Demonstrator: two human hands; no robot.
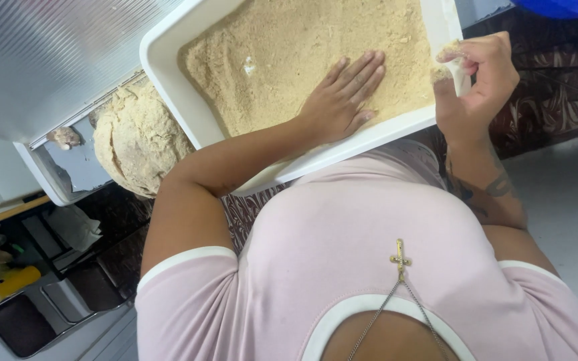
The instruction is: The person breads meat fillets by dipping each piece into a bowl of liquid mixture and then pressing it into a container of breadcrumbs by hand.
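Here, one white tray (168, 50) of tan crumbs (289, 47): left hand (342, 97) flat, fingers together; right hand (476, 80), at three o'clock, pinches the rim.

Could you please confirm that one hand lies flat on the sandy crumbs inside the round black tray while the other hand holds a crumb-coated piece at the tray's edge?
Not quite: the head view shows a rectangular white tray, not a round black one. The left hand does lie flat on the sandy beige crumbs inside it, and the right hand holds a crumb-coated piece at the tray's edge.
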